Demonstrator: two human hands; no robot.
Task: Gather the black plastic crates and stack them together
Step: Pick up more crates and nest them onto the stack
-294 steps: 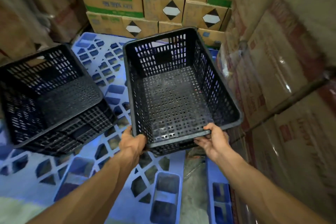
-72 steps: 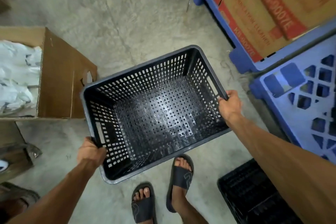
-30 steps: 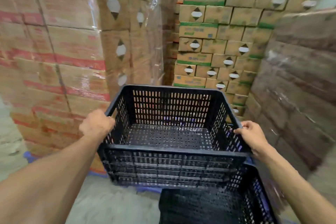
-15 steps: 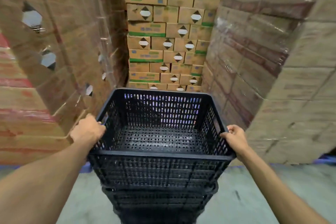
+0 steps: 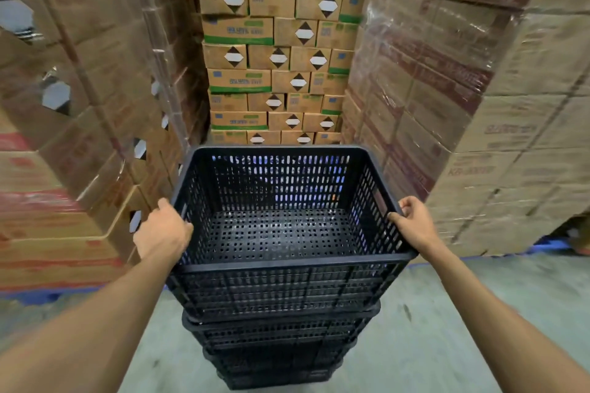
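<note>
The top crate (image 5: 284, 233) hides most of the stack (image 5: 281, 348) beneath; about three more rims show, the lowest blurred. Left hand (image 5: 162, 234) and right hand (image 5: 412, 226) curl their fingers over its side rims, above the concrete floor (image 5: 431, 329).

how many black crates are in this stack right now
4 by the visible rims: top crate held by left hand and right hand, second, third, bottom. More may be nested unseen.

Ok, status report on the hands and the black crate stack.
Left hand and right hand grip top crate sides. It sits nested on the stack. Nothing in the way.
</note>
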